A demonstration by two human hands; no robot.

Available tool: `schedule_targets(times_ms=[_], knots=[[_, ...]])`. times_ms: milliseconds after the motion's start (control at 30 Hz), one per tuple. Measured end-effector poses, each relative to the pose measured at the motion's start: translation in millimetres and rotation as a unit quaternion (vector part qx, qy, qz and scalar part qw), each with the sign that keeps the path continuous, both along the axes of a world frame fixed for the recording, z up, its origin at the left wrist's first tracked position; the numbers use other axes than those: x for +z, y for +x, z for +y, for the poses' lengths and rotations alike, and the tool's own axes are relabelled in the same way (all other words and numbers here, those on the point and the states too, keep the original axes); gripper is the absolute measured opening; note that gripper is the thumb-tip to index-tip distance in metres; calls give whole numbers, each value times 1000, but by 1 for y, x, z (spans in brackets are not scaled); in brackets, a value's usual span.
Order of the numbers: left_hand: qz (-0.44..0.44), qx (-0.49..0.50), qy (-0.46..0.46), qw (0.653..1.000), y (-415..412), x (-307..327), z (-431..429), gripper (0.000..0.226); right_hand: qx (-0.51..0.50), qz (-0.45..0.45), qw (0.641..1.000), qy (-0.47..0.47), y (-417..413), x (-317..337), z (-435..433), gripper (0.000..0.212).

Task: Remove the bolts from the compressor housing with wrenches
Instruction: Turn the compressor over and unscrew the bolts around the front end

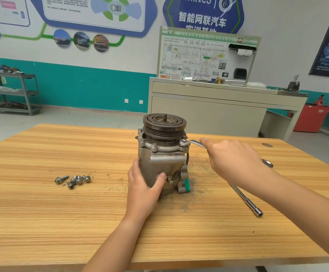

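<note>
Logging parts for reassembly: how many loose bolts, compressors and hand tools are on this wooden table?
Loose bolts: 5
Compressor: 1
Wrench: 1
Socket bar: 1
Total: 8

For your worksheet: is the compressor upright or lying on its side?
Upright: the compressor stands on the table, pulley on top.

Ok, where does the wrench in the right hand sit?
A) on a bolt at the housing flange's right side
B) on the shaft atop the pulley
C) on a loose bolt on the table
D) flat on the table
A: the right hand grips the wrench, whose head sits on a flange bolt at the right of the compressor housing.
</note>
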State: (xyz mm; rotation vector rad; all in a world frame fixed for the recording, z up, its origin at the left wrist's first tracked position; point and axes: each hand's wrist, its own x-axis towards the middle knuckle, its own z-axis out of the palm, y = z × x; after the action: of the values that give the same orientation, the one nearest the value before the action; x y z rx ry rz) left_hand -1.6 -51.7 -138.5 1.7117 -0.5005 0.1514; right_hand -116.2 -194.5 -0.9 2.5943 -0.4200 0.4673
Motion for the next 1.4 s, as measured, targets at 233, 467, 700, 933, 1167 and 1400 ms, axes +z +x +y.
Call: schedule_targets(times_ms=[233,467,700,933,1167,1400], knots=[[-8,8,-1,1000,2,-2,-1,83,-2,71,992,-99,3,7,16,36],[-5,3,-1,1000,1,-1,-1,83,-1,82,992,-99,5,11,20,26],[-2,-1,0,1000,1,-1,0,84,49,53,994,-82,8,12,-15,44],[-4,0,-3,1000,1,-1,0,85,66,12,995,-72,61,-2,-48,35],[-5,-1,2,1000,1,-1,1,85,118,-133,983,47,79,-5,-46,23],[-1,-1,2,1000,0,0,1,85,234,-278,912,192,-7,-12,-10,30]])
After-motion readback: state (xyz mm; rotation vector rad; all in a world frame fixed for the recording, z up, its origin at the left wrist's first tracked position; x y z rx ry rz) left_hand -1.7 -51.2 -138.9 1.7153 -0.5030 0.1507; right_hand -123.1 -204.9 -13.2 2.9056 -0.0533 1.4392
